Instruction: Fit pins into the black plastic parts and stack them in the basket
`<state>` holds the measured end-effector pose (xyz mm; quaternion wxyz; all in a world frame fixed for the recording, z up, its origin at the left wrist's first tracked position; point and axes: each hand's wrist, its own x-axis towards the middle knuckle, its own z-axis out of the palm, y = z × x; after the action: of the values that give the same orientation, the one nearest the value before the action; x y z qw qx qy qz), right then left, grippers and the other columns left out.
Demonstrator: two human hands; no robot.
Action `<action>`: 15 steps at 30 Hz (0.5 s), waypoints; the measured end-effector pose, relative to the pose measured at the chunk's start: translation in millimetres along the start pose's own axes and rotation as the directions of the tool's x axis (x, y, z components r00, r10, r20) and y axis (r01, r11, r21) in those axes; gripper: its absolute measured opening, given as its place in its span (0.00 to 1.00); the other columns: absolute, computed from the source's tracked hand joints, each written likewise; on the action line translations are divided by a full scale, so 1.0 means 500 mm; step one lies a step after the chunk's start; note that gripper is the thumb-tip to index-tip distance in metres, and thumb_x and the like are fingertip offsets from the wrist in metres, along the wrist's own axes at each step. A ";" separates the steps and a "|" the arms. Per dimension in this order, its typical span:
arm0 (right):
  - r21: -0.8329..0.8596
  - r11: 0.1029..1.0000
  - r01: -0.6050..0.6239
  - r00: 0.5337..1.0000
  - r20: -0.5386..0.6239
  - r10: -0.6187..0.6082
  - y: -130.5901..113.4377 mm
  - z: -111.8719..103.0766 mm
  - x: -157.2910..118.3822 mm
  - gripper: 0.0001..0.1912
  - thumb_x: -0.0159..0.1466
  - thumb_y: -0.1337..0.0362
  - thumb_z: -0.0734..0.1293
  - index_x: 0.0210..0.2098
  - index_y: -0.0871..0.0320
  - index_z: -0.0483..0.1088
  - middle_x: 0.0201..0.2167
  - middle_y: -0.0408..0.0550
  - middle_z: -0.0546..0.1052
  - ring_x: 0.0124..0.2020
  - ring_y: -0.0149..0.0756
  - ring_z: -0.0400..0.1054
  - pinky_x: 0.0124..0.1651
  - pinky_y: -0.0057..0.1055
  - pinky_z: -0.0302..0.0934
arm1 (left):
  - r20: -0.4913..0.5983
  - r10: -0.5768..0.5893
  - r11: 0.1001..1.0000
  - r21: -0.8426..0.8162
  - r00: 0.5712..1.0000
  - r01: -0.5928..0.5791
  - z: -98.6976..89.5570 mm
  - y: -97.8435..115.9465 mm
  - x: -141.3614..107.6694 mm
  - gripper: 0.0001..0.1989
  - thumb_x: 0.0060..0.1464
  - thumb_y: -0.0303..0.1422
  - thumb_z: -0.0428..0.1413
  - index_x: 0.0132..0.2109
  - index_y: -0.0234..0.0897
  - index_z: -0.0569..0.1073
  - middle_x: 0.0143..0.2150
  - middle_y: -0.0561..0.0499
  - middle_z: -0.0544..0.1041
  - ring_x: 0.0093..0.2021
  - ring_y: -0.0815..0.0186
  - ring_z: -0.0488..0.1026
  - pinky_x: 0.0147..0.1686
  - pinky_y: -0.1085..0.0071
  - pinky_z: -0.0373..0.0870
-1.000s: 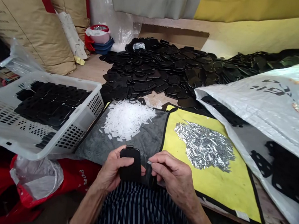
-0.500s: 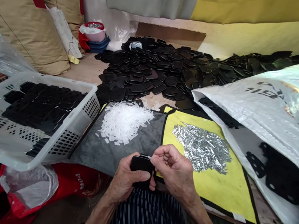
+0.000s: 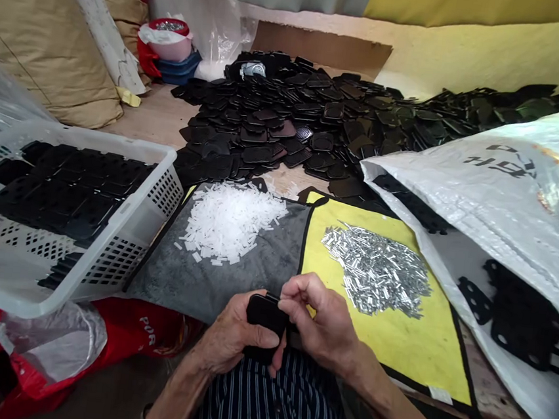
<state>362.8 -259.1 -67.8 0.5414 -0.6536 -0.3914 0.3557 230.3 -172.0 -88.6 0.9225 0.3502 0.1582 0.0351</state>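
My left hand point(image 3: 232, 333) grips a flat black plastic plate point(image 3: 264, 323) with rounded corners, the thumb lying across its face. At the plate's upper right corner, thumb and forefinger of my right hand point(image 3: 316, 315) are pinched together; whatever they hold is hidden. Beyond my hands, a heap of short white plastic tubes point(image 3: 233, 221) lies on a grey cloth point(image 3: 163, 284). To the right, many small silvery metal pins point(image 3: 377, 268) are piled on a yellow cloth point(image 3: 423, 355).
A white plastic basket point(image 3: 130, 215) with stacked black parts stands at left. Black plates point(image 3: 267, 129) form a large pile at the back. A white woven sack point(image 3: 500, 171) with black parts lies open at right. Red bags point(image 3: 134, 327) hang below the basket.
My right fingertips stay at the plate's corner; the small pale piece seen between them before is no longer visible. The whole view has shifted slightly, and both hands appear a little lower.
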 end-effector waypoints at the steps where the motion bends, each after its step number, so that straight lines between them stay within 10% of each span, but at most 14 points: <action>1: -0.002 1.000 0.013 1.000 0.022 -0.013 -0.001 -0.006 -0.004 0.04 0.56 0.70 0.65 0.30 0.58 0.64 0.22 0.40 0.69 0.21 0.25 0.63 0.24 0.21 0.59 | 0.034 -0.032 0.999 -0.041 0.999 0.033 0.000 -0.001 -0.001 0.12 0.43 0.26 0.59 0.37 0.31 0.67 0.23 0.46 0.75 0.18 0.65 0.71 0.16 0.74 0.66; 7: 0.291 0.948 -0.128 0.960 0.276 0.045 -0.013 -0.042 -0.029 0.07 0.56 0.65 0.69 0.26 0.61 0.68 0.20 0.41 0.69 0.18 0.26 0.64 0.21 0.21 0.59 | 0.211 -0.149 0.936 -0.284 0.966 0.207 0.010 -0.036 -0.015 0.15 0.37 0.24 0.59 0.37 0.31 0.69 0.21 0.44 0.76 0.15 0.64 0.70 0.12 0.78 0.63; 15: 0.313 0.931 -0.189 0.982 0.076 0.174 -0.003 -0.028 -0.090 0.09 0.51 0.65 0.72 0.23 0.62 0.68 0.13 0.39 0.66 0.14 0.24 0.58 0.17 0.20 0.51 | 0.239 -0.256 0.903 -0.288 0.937 0.320 0.043 -0.086 -0.019 0.15 0.31 0.20 0.57 0.33 0.28 0.72 0.19 0.43 0.75 0.13 0.67 0.67 0.11 0.79 0.60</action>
<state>355.2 -305.3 -62.3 0.5951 -0.5823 -0.2796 0.4780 226.0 -220.0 -99.1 0.9731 0.1694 0.1093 -0.1113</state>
